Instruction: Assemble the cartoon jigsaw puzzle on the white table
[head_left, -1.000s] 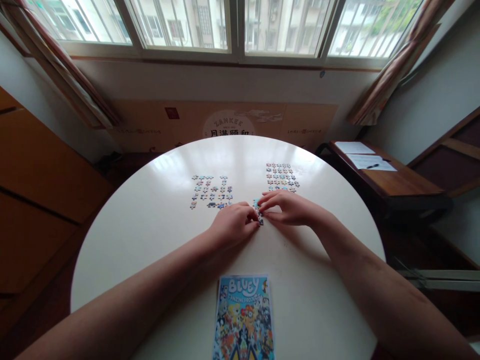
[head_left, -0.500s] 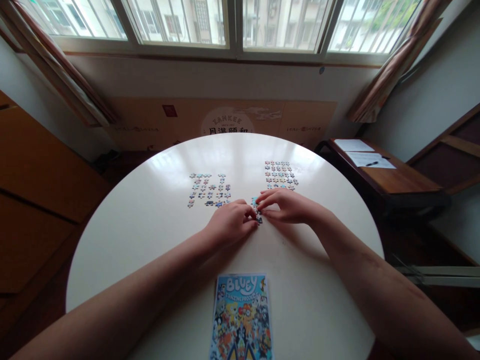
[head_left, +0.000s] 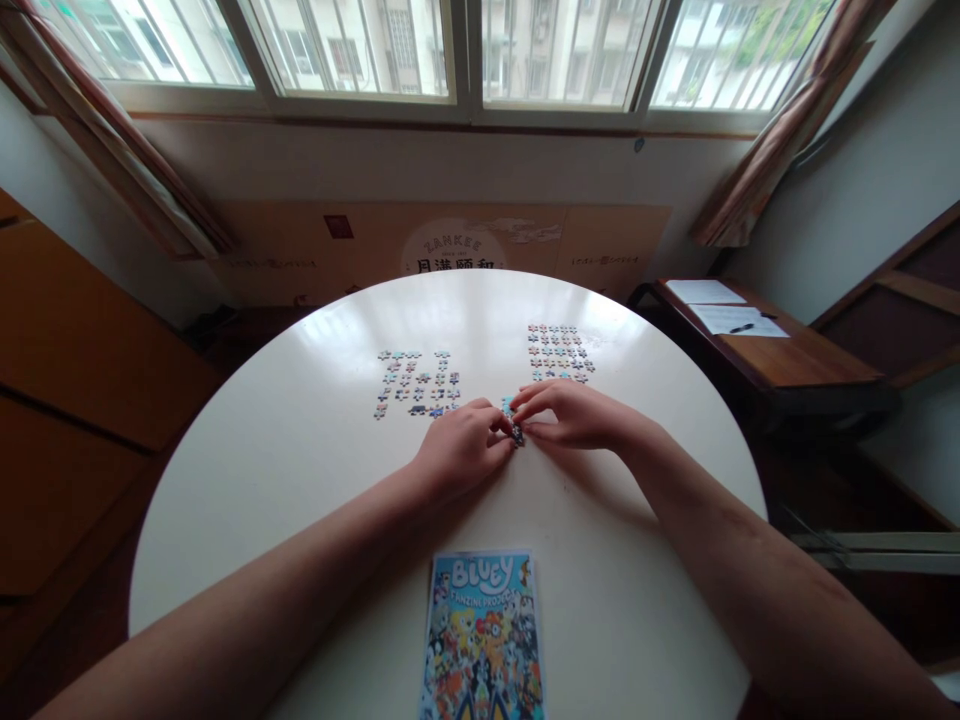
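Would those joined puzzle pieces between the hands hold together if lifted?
Likely light: left hand and right hand merely pinch the joined puzzle pieces. Small and thin, they may separate. They'd probably slide on the glossy table.

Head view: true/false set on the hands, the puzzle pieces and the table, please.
1. The left hand and right hand meet on a small cluster of puzzle pieces on the table. True.
2. All loose pieces lie in one heap. False: they are spread out in a left group and a right group, beyond the hands.
3. A colourful picture sheet lies at the table's near edge. True.
4. The table is square and dark. False: it is round and white.
5. Papers and a pen lie on a wooden desk to the right. True.
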